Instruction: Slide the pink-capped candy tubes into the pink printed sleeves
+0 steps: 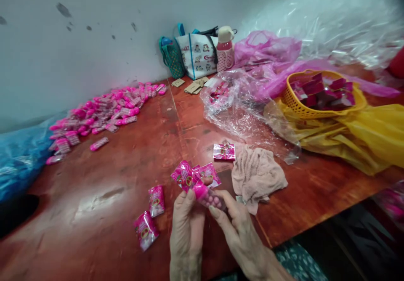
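Note:
A small clear bottle (208, 197) with a bright pink cap and round pink candies inside is held tilted between my two hands. My left hand (187, 220) is closed on the capped end. The fingers of my right hand (235, 224) pinch the clear end. Just beyond them lie several shiny pink printed packets (182, 175); whether my left fingers touch these is hidden. Two more pink packets, one upper (157, 201) and one lower (146, 230), rest on the table left of my hands. Another packet (224, 151) lies farther back, near a crumpled beige cloth (257, 173).
A heap of pink-capped bottles (97, 115) lies along the wall on the reddish table (104, 230). A yellow basket (304, 108) of dark pink cards stands at right on yellow plastic (347, 138). Clear plastic bags (246, 117), a white bag (198, 56) and a flask (225, 49) are behind.

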{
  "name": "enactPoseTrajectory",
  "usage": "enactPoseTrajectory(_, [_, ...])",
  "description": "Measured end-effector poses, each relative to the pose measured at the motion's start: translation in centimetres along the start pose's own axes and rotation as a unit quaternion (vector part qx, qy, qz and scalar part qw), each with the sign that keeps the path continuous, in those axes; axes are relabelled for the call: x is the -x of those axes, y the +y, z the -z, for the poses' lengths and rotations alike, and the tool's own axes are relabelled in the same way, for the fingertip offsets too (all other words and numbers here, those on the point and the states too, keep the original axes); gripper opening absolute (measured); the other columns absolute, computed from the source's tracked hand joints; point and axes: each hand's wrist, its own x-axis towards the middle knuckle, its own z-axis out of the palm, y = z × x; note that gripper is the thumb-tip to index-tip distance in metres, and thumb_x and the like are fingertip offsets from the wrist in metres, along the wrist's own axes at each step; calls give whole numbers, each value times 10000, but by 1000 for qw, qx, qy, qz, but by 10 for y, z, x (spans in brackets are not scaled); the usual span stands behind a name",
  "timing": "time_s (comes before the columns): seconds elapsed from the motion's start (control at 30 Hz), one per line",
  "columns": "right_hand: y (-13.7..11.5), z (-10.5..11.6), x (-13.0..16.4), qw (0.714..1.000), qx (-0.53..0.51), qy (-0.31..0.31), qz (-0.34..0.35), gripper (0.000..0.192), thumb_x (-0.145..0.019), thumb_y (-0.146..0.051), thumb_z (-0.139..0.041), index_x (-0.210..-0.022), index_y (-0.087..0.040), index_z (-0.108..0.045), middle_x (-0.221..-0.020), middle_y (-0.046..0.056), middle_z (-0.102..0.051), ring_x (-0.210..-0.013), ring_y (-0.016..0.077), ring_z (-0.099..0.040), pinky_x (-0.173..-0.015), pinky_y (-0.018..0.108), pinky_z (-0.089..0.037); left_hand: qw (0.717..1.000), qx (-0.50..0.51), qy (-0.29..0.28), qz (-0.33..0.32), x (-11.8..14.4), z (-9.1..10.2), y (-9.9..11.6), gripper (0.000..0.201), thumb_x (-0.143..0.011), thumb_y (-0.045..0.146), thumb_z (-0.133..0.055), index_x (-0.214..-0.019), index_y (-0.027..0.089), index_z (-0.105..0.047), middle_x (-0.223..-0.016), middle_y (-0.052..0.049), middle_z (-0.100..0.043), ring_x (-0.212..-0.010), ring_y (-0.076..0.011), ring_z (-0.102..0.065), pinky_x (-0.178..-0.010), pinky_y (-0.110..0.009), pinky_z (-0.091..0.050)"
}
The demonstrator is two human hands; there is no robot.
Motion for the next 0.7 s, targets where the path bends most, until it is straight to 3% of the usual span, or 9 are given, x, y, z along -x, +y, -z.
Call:
enactPoseTrajectory(0.1, [-1,-2,3,1000,1,-1,1,113,-898,-241,-423,-897,-197,-527,-776,-8,-617,-713,128,-594,-632,183,-423,999,-40,12,-28,4,-4,0,207,-583,234,-759,-758,136,-710,-763,-68,-706,-681,-166,-639,-691,-292,-522])
enactPoseTrajectory(0.27, [3,-12,9,1000,-6,-3,13,111,-883,-218,-427,-886,-176,-530,-748,9,-610,-677,133,-595,-595,185,-414,983,-66,46,-165,11,-7,-1,196,-530,132,-779,-702,175,-697,-695,-13,-703,-552,-121,-616,-614,-261,-523])
enactPoseTrajectory(0.43, [5,-16,22,999,-7,11,33,108,-887,-227,-422,-907,-193,-522,-741,-8,-603,-670,127,-589,-598,183,-409,995,-52,3,-82,20,-9,4,176,-609,294,-746,-690,144,-705,-716,-78,-709,-577,-172,-638,-604,-317,-532])
enactPoseTrajectory(0.57, [3,-9,23,1000,4,8,14,136,-902,-263,-402,-915,-203,-524,-720,-16,-596,-638,124,-576,-578,191,-411,995,-32,16,-89,19,-7,3,173,-671,295,-698,-735,134,-707,-762,-87,-714,-652,-171,-647,-661,-311,-529])
enactPoseTrajectory(0.7, [7,1,16,996,71,44,-12,201,-917,-312,-367,-913,-198,-533,-672,-10,-590,-583,135,-567,-529,212,-418,993,1,28,-118,12,0,1,151,-709,266,-664,-762,130,-703,-803,-74,-714,-803,-169,-642,-767,-290,-499])
